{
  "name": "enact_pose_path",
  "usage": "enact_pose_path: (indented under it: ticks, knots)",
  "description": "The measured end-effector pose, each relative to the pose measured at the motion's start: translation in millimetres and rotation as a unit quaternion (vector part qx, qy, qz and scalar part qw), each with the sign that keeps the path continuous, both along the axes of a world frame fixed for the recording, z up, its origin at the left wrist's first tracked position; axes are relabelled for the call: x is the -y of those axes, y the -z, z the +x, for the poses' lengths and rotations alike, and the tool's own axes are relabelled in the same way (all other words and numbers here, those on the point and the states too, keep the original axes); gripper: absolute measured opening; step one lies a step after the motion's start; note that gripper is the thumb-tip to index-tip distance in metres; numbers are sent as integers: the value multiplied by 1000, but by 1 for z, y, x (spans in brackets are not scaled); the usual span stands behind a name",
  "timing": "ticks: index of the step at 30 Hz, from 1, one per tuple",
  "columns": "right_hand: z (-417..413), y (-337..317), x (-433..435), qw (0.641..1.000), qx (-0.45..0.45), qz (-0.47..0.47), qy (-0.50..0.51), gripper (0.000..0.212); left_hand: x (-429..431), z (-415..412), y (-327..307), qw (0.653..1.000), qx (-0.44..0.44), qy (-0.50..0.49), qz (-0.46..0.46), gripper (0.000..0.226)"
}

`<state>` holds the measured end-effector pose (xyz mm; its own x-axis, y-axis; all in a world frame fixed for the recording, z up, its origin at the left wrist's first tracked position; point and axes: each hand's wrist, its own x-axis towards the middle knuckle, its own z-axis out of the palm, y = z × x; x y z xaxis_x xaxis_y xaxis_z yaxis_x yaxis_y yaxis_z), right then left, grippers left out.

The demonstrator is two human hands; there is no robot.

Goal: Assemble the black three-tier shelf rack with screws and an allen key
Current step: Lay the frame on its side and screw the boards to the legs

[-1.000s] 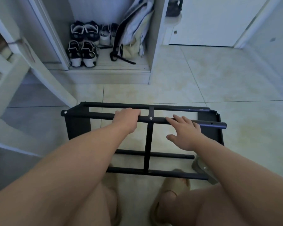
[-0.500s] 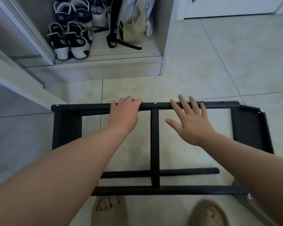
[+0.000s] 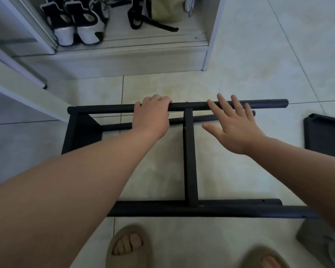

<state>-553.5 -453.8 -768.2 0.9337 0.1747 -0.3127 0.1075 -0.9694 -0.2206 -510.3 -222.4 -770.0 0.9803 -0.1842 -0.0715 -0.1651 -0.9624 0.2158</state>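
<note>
At 9 o'clock a pale board [image 3: 17,93] slants over the tiled floor [image 3: 240,64], close beside the fitted end panel [image 3: 81,132] of the rack [image 3: 190,157]. It would crowd any swing of the frame that way. Behind it, at 11 o'clock, shoes [image 3: 75,22] stand in an open closet, well apart from the work.

The rack sits on the floor in the middle of the view, just ahead of the person's sandalled feet [image 3: 128,246] at 6 o'clock. The left hand [image 3: 153,117], a little left of centre, has its grip clamped round the far rail [image 3: 201,106], fingers curled over the top, most likely to steady the half-built frame. Just right of it, a small bright screw head [image 3: 187,102] marks where the cross brace meets that rail. A bag [image 3: 162,10] slumps in the closet at 12 o'clock.

The right hand [image 3: 234,124], toward 3 o'clock, has its grip apart. The fingers are straight and spread, lying flat across the far rail, which looks like a steadying press rather than a hold.

The rails' right ends are bare. The loose end panel [image 3: 325,138] lies at 3 o'clock by the frame's edge, well apart from them, so that side seems to await fitting. No allen key shows. A grey object [image 3: 313,236] at 4 o'clock is half hidden by the forearm, and I cannot tell what it is.
</note>
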Motion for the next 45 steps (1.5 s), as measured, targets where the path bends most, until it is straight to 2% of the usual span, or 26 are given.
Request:
enact_pose_path:
  ticks: [3, 6, 10, 14, 17, 19, 23, 29, 35, 38, 42, 45]
  knots:
    - [-30, -21, -3, 999, -17, 9, -26, 87, -1, -28, -16, 999, -26, -3, -30, 38]
    - [-68, -39, -4, 997, -40, 17, -59, 80, 0, -64, -29, 988, -140, -18, -64, 41]
    - [-122, -48, -2, 990, -91, 29, -104, 72, 8, -113, -30, 937, -331, -35, -106, 53]
    - [-159, -39, -4, 982, -131, 2, -140, 62, 19, -137, -22, 897, -404, -69, -164, 52]
    - [-172, -25, -4, 975, -137, -38, -173, 55, 30, -140, -12, 856, -447, -113, -235, 39]
    - [-171, -19, -2, 975, -136, -49, -166, 49, 33, -140, -5, 845, -458, -122, -247, 35]
    - [-158, -12, 0, 976, -108, -81, -172, 31, 31, -138, 4, 856, -451, -112, -227, 40]
    - [-152, -13, 5, 982, -73, -96, -144, 29, 38, -130, 3, 860, -424, -124, -255, 31]
    - [-146, -13, 8, 989, -85, -76, -89, 27, 46, -131, -3, 888, -371, -126, -240, 34]
    - [-145, -20, 13, 987, -107, -73, -92, 34, 50, -140, -11, 899, -368, -116, -209, 33]
    - [-162, -41, 40, 986, -85, -84, -117, 60, 55, -151, -39, 926, -350, -75, -119, 33]
    - [-192, -62, 73, 986, -68, -111, -109, 67, 70, -158, -63, 951, -301, -16, -63, 56]
